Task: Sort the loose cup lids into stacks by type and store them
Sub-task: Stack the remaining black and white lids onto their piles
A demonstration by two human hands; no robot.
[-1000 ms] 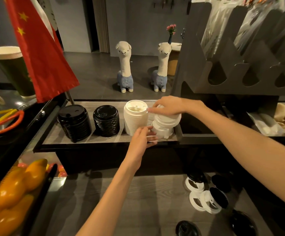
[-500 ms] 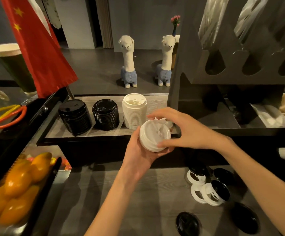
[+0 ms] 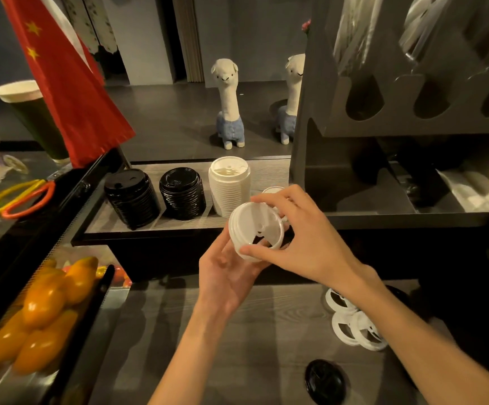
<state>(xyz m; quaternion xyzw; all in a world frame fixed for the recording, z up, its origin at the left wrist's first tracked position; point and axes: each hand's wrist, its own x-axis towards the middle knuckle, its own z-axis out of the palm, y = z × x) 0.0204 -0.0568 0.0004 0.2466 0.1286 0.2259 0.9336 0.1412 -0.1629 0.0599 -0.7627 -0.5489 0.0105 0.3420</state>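
A short stack of white lids (image 3: 255, 232) is tilted toward me in front of the shelf. My left hand (image 3: 228, 273) cradles it from below. My right hand (image 3: 304, 238) grips its rim from the right, thumb on the near edge and fingers over the top. On the wooden shelf (image 3: 149, 226) stand two black lid stacks (image 3: 132, 197) (image 3: 182, 192) and a tall white lid stack (image 3: 230, 185). A small white lid pile (image 3: 272, 190) shows behind my fingers. Loose white lids (image 3: 354, 325) and a black lid (image 3: 325, 381) lie on the counter at lower right.
A red flag (image 3: 70, 92) and a green paper cup (image 3: 32, 118) stand at the left. Orange fruit (image 3: 41, 311) fills a tray at lower left. A dark cup dispenser (image 3: 398, 97) towers at the right. Two alpaca toys (image 3: 228, 103) stand behind the shelf.
Both hands lifted the short white lid stack off the shelf's right end and brought it toward me. It now tilts with its top facing the camera.
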